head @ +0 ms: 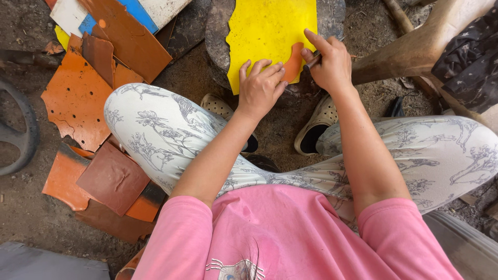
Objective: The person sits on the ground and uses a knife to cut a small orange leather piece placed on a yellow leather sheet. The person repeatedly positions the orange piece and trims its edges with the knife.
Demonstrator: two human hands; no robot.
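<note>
The right hand (pixel 332 61) has its grip closed around a thin dark tool (pixel 313 62), pen-style, index finger stretched out along the top. The tip sits right at the edge of an orange template piece (pixel 294 61) lying on the yellow sheet (pixel 267 31), so it looks like the tool is being run along that outline. The kind of tool is too hidden to call.

The left hand (pixel 259 88) isn't gripping anything; it's flat with fingers spread, pressing down on the yellow sheet and touching the lower edge of the orange piece. Probably that's to keep both layers from sliding while the other hand works.

The yellow sheet lies on a round stone block (pixel 218 36) that serves as the tabletop, set between the person's feet in pale perforated clogs (pixel 319 122). Sitting low with knees wide, in floral-print trousers (pixel 155 129), puts the work close and straight below the eyes.

Off to the person's left on the dirt floor (pixel 31 207) there's a loose heap of orange and brown sheet scraps (pixel 78 93), some with punched holes, with white and blue bits further up. A wooden post (pixel 415 49) leans in at upper right.
</note>
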